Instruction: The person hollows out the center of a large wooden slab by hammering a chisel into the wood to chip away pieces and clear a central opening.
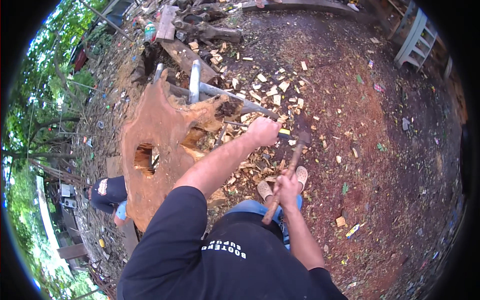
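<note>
My left hand (262, 132) is closed round a chisel with a black and yellow handle (283, 133), its thin metal shaft reaching left toward a rough, chipped notch in a big irregular wood slab (145, 125). The slab has a smooth orange-brown top and a cut hole (144, 159). My right hand (286, 186) grips the wooden handle of a hammer (302, 140) below the chisel, its dark head up near the chisel's handle. The slab rests on metal supports (195, 80).
Logs and planks (212, 31) lie at the top, beside a green-labelled bottle (149, 31). Wood chips (272, 90) litter the dirt round my feet. A pale plastic chair (416, 42) stands top right. Another person in a dark shirt (107, 195) bends at the slab's left. Trees line the left edge.
</note>
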{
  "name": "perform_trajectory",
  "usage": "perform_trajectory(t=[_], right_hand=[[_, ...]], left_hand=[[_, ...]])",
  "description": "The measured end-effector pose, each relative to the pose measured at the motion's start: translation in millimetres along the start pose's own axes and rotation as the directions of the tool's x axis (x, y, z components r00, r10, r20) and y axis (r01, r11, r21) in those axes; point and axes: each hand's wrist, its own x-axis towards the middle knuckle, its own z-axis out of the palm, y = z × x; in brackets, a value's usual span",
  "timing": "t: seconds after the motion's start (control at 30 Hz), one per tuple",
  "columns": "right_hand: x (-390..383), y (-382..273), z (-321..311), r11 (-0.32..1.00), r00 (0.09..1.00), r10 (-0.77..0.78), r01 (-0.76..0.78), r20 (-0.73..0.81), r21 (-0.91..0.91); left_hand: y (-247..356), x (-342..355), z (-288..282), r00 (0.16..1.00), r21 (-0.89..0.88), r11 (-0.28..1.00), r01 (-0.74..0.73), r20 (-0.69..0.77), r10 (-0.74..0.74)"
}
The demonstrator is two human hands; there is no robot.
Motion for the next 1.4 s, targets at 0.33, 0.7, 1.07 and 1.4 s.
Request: perform_trajectory(t=[0.33, 0.7, 1.07, 1.4], right_hand=[[5.9, 15.8, 1.8, 0.982, 0.970, -0.179, 0.167, -0.165, -0.084], [-5.7, -42.1, -38.3, 0.956, 0.932, -0.154, 0.225, -0.328, 0.189], [3.8, 19.7, 6.4, 0.997, 0.996, 0.080, -0.080, 0.038, -0.005], [15.1, -38.4, -83.5, 0.988, 0.971, -0.076, 0.104, -0.224, 0.113]], left_hand=[[6.4, 1.2, -5.1, 0.999, 0.011, 0.999, -0.033, 0.002, 0.033], [-12.2, -19.9, -2.6, 0.999, -0.004, 1.000, 0.008, 0.050, -0.008], [-19.3, -28.9, -2.4, 0.992, 0.042, 0.998, 0.040, 0.115, -0.045], [13.9, -27.5, 5.0, 0.990, -0.023, 0.990, -0.140, 0.020, 0.141]])
